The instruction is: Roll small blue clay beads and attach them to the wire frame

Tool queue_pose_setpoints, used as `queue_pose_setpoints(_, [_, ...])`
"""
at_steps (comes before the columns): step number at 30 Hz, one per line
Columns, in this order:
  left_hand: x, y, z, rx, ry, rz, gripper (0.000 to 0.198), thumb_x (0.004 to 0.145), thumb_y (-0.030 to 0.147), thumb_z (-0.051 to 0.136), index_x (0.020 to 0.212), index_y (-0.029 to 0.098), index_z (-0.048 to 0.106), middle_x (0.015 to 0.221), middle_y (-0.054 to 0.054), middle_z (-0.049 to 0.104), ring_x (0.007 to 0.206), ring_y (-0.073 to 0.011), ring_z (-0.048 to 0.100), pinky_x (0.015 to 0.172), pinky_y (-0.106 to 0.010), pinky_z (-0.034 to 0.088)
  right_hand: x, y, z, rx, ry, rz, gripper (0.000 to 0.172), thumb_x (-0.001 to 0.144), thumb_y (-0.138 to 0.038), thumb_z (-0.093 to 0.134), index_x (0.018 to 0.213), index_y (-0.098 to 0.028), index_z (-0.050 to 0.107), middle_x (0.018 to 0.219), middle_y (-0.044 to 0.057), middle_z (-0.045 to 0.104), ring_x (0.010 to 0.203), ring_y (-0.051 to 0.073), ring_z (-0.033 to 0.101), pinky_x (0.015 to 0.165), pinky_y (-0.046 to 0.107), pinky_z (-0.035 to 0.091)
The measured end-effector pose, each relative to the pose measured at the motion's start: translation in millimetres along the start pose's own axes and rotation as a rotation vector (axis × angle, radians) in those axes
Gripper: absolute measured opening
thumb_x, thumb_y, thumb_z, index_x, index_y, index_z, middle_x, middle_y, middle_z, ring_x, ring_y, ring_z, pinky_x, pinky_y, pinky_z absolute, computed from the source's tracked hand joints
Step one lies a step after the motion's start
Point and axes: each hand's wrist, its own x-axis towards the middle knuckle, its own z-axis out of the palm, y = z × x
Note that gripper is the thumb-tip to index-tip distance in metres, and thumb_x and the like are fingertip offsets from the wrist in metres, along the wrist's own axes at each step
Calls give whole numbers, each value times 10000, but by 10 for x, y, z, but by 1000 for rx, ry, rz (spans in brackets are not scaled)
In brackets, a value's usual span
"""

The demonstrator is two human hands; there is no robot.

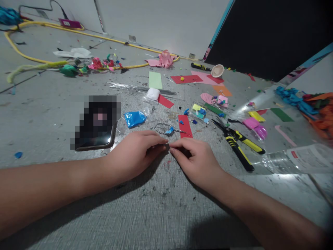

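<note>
My left hand (137, 149) and my right hand (195, 156) meet low over the grey surface, fingertips almost touching. Each has thumb and forefinger pinched together; whatever sits between them is too small to make out. Just beyond the fingertips lies a bent wire shape (162, 128) with a looped end and a bit of blue clay (169, 131) on it. Its straight end reaches across a red paper strip (185, 125). Behind my left hand is a blue clay packet (135, 118). A phone (109, 137), partly blurred out, lies to its left.
Black-and-yellow pliers (238, 146) and a clear plastic bottle (293, 158) lie at right. Farther back are thin metal wires (130, 87), a white packet (152, 94), coloured paper pieces (155, 80) and a yellow cable (104, 37). Blue and orange material (322, 114) is heaped at far right.
</note>
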Motion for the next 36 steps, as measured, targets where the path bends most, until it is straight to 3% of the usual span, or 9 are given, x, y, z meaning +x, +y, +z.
queue_pose_setpoints(5, [-5,6,-13,-11,-5,-21,220,1032,227,610,1101,204,817,1083,-76,847,967,-244,781,866,-356,588,-6,-38,-12,-19,-79,29,207,952,-199,768,750,-215,725,690,-22,727,652,153,642,669,295,463])
queue_pose_setpoints(10, [15,41,-40,-41,-11,-17,208,1023,272,630,1089,198,813,1058,-75,846,940,-233,776,831,-338,577,-5,-37,-22,10,-73,-5,246,1072,-252,582,895,-208,745,794,17,772,734,169,697,706,303,491])
queue_pose_setpoints(13, [31,68,-72,-50,5,-24,191,1016,260,632,1004,193,811,931,-48,828,830,-200,747,744,-300,538,-10,-26,-5,36,-31,-6,171,1036,-178,609,983,-213,768,894,30,817,802,177,737,753,303,530])
queue_pose_setpoints(16, [37,85,-98,-92,21,-64,190,1000,249,642,918,191,803,771,-8,779,684,-157,684,645,-266,482,-26,-36,3,58,2,12,93,973,-161,723,929,-217,782,824,0,812,739,163,728,727,292,530])
queue_pose_setpoints(20, [-19,138,-87,-364,-18,-112,239,1010,294,626,836,193,754,636,27,696,552,-120,601,534,-232,442,-49,-82,-34,76,14,-30,122,1000,-200,728,894,-213,788,743,-18,783,673,145,702,676,281,522])
queue_pose_setpoints(24, [-129,249,-49,-656,-106,-238,368,1076,362,546,751,202,610,516,55,568,447,-101,500,436,-209,395,-58,-118,-83,127,112,-193,168,1066,-174,604,1054,-204,769,882,18,819,762,145,747,713,275,569])
queue_pose_setpoints(27, [-145,277,-34,-678,-246,-161,338,1080,317,537,779,192,627,572,35,614,494,-104,546,477,-214,434,-60,-125,-89,130,188,-244,176,1041,-120,621,1094,-220,756,958,29,823,864,159,769,794,295,607])
queue_pose_setpoints(33, [-37,199,-42,-643,-210,-238,306,1067,303,560,831,162,696,746,-9,687,674,-126,600,622,-243,483,-64,-112,-61,127,288,-328,247,978,-48,671,1103,-225,789,982,43,842,881,177,794,830,321,654])
queue_pose_setpoints(36, [-8,198,-56,-733,-221,-310,299,1053,316,589,820,155,685,716,8,645,630,-110,541,579,-235,431,-62,-112,-60,115,306,-321,229,961,-53,711,1088,-230,782,948,29,852,808,165,798,771,293,659])
